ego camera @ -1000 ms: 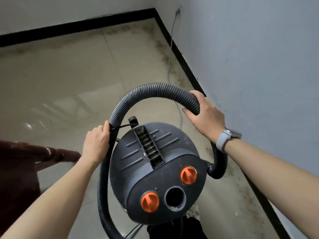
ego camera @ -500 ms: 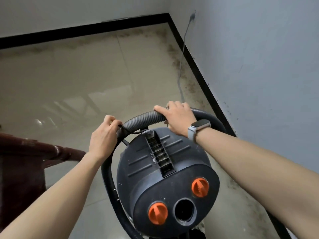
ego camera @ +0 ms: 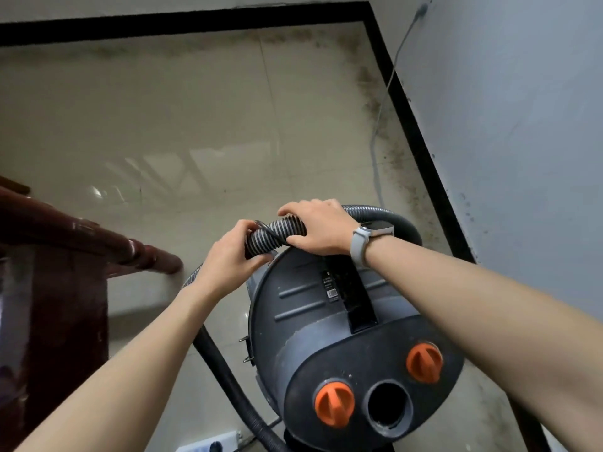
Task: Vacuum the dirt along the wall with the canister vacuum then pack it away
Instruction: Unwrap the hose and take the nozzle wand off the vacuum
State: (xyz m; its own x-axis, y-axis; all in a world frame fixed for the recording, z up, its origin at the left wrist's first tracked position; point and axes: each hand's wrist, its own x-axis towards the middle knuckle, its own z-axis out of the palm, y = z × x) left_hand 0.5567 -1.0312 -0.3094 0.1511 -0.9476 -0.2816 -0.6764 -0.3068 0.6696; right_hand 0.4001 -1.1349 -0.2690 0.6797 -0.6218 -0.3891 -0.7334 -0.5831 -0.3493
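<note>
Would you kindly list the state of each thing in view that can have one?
Hose: bent over the vacuum's top, gripped by both hands.
Vacuum: upright, round port open and unplugged.
Left hand: curled round the hose.
Right hand: grips the hose from above.
Cord: running up the wall to a socket.
Floor: dirt along the wall.

Soft daylight; window glare on floor [ego camera: 182, 164]; edges warped.
</note>
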